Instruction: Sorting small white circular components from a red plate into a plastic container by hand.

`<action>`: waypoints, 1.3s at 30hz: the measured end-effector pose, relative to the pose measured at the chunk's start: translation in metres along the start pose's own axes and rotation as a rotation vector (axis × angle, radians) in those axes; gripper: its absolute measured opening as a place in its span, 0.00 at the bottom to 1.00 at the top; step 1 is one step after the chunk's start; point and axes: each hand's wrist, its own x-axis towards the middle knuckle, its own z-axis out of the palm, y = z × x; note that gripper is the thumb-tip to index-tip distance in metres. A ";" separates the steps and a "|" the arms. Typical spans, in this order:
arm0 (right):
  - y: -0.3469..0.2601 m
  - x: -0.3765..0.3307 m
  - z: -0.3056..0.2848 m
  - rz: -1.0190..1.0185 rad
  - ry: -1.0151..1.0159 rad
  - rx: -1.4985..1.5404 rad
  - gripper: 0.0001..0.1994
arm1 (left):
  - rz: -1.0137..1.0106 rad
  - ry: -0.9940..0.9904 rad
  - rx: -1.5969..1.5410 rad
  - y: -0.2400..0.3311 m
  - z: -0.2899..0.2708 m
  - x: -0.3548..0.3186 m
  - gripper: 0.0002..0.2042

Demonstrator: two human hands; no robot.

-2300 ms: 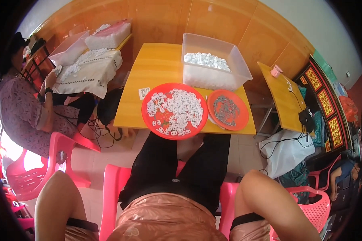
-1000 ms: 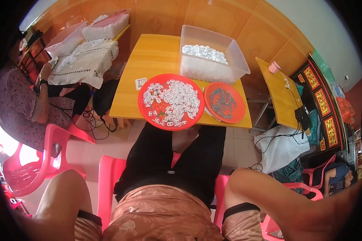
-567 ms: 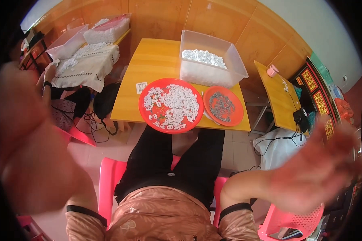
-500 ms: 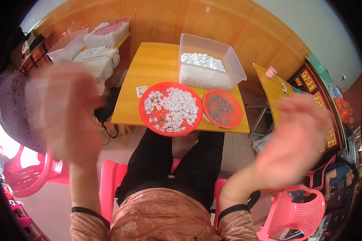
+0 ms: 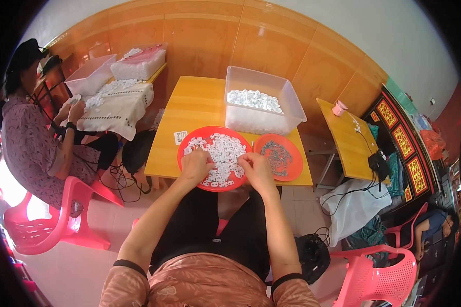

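Resting on the yellow bench (image 5: 200, 110), a big red plate (image 5: 216, 180) of small white pieces (image 5: 225, 153) is being touched by both hands. The left hand (image 5: 195, 165) and right hand (image 5: 256, 169) are being curled over the pieces; what is being pinched cannot be told.

both hands' fingertips hide among small white pieces (image 5: 221, 153) in the frame's centre, too small to identify.

Small white label (image 5: 180, 137) on yellow table (image 5: 200, 102)
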 end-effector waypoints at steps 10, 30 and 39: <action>0.026 0.022 0.045 -0.058 -0.175 -0.443 0.07 | 0.054 0.070 0.055 -0.007 0.013 -0.004 0.09; 0.031 0.031 0.034 -0.046 -0.194 -0.479 0.08 | -0.543 0.058 -1.507 -0.011 -0.035 -0.069 0.06; 0.034 0.028 0.038 -0.223 -0.179 -0.603 0.08 | -0.594 -0.006 -1.624 -0.006 -0.036 -0.080 0.05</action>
